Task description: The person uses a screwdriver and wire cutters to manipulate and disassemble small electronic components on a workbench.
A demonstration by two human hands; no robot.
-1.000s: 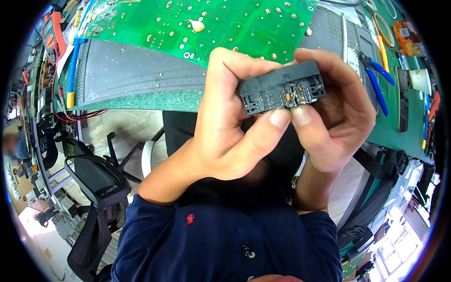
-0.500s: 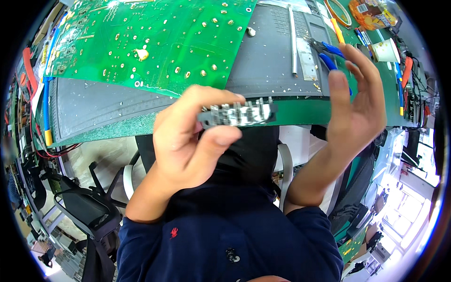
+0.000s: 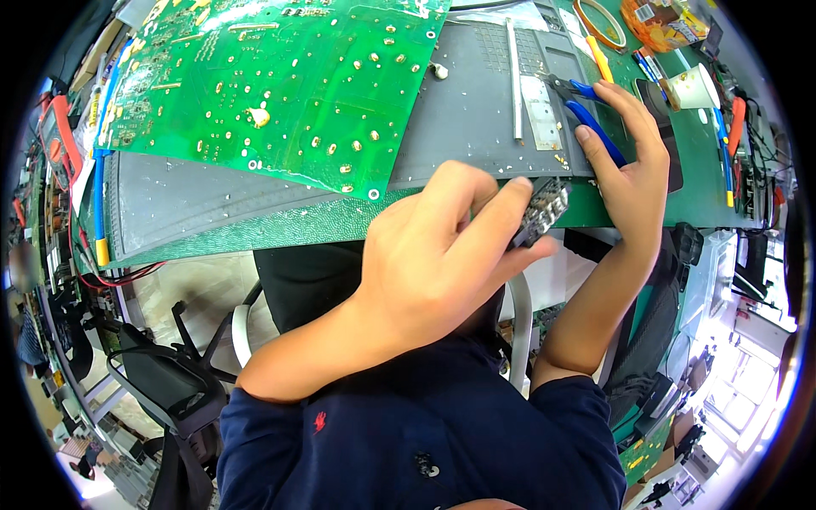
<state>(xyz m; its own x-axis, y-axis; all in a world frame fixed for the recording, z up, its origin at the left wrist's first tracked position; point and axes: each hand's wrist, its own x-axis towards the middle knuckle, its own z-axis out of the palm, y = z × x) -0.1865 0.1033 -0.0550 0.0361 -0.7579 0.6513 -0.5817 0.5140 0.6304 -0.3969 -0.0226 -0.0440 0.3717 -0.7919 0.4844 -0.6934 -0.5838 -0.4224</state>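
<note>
My left hand [image 3: 433,255] is closed on a black electronic part [image 3: 546,208] with rows of metal pins, held beyond the table's near edge. Its fingertips and thumb pinch one side of the part, and the pinned face points to the right. My right hand [image 3: 633,166] is over the work mat at a pair of blue-handled cutters [image 3: 588,116]. Thumb and forefinger are apart on either side of the handles. The cutters lie on the mat, and I cannot tell how firmly the fingers touch them.
A large green circuit board [image 3: 280,102] covers the left of the grey mat [image 3: 467,110]. Near the cutters lie a thin metal strip [image 3: 515,81], a perforated plate [image 3: 541,110] and small scraps. A white cup [image 3: 693,87], tape ring [image 3: 608,25] and orange-handled tool [image 3: 598,58] are at far right.
My left hand has swung right and turned, carrying the black part with it. My right hand has come down and left onto the cutters' handles. The whole view has shifted slightly.
</note>
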